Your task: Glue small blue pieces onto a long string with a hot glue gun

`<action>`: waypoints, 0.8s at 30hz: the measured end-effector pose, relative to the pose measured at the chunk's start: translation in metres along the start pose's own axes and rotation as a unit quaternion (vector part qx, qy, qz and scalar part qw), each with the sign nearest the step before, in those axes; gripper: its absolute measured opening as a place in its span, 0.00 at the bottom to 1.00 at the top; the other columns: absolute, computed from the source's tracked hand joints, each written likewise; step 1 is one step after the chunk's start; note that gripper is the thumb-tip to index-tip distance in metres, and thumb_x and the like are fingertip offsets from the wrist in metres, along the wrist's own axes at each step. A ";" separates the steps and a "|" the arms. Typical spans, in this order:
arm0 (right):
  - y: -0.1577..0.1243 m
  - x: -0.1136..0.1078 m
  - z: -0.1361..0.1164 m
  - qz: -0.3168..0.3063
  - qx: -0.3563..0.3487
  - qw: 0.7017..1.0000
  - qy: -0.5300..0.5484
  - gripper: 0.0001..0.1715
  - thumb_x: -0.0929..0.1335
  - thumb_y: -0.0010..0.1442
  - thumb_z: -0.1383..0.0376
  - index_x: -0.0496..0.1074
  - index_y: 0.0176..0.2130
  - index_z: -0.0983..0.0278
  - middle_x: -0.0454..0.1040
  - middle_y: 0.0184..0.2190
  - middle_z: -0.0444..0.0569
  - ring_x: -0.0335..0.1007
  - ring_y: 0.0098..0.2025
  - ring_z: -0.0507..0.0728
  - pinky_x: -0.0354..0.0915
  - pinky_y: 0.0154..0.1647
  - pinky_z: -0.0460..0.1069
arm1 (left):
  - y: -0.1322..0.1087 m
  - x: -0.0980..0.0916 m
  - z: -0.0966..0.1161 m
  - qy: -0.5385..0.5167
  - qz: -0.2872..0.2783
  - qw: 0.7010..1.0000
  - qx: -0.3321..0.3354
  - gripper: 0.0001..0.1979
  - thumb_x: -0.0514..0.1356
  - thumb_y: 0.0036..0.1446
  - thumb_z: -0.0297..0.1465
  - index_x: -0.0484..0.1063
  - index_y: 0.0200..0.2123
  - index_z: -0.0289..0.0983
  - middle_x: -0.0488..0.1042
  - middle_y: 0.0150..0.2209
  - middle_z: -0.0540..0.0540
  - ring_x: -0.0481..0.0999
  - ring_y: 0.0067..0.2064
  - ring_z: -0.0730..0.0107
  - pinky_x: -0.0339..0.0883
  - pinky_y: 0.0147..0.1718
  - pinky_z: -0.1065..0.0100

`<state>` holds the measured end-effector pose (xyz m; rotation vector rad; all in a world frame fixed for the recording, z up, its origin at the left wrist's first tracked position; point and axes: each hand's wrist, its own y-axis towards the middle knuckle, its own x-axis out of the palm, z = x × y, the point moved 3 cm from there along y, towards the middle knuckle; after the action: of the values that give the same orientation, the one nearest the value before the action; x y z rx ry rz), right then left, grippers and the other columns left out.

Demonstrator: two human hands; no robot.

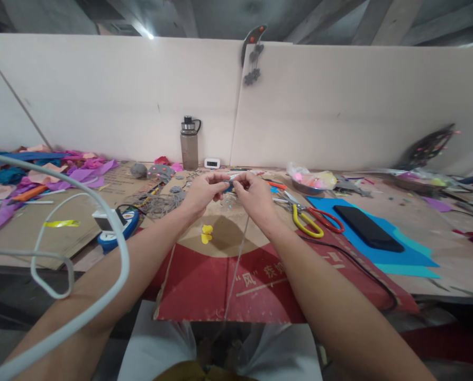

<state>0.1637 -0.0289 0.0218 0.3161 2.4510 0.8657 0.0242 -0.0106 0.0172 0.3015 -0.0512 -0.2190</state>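
My left hand (207,193) and my right hand (255,197) meet above a red and brown cardboard sheet (197,280). Between their pinched fingertips is a small bluish piece (230,185), too small to make out well. Both hands have their fingers closed on it. Two small yellow pieces (207,234) lie on the cardboard, below and a little left of my hands. Yellow-handled scissors (308,225) and red-handled scissors (327,218) rest to the right of my right hand.
A black phone (367,227) lies on blue sheets (411,256) at right. A bottle (189,145) and small clock (212,163) stand behind. Colourful scraps (78,172) pile up at left. A thick white cable (123,248) loops across the left foreground.
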 end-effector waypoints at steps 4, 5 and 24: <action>0.001 -0.001 0.000 0.003 0.004 1.000 -0.006 0.05 0.63 0.53 0.66 0.68 0.28 0.63 0.70 0.23 0.44 0.62 0.25 0.52 0.57 0.30 0.48 | 0.000 0.001 0.002 0.010 -0.019 1.000 -0.009 0.09 0.62 0.48 0.29 0.74 0.34 0.32 0.68 0.17 0.52 0.65 0.18 0.80 0.55 0.18 0.75; 0.001 0.000 0.001 0.001 0.002 1.000 -0.004 0.05 0.63 0.53 0.66 0.68 0.28 0.63 0.70 0.23 0.44 0.62 0.25 0.52 0.57 0.30 0.48 | -0.001 0.001 0.003 0.022 -0.019 1.000 -0.005 0.08 0.62 0.48 0.29 0.74 0.34 0.32 0.68 0.18 0.52 0.66 0.18 0.80 0.55 0.18 0.75; -0.004 0.003 -0.003 -0.011 -0.045 0.999 0.004 0.04 0.64 0.54 0.66 0.65 0.28 0.62 0.67 0.25 0.44 0.61 0.28 0.53 0.56 0.32 0.48 | 0.001 -0.005 0.000 0.069 0.044 0.996 0.019 0.06 0.61 0.47 0.32 0.68 0.26 0.35 0.66 0.17 0.54 0.66 0.16 0.80 0.50 0.15 0.76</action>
<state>0.1588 -0.0327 0.0198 0.2539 2.4095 0.9656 0.0193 -0.0084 0.0174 0.3511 0.0678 -0.1102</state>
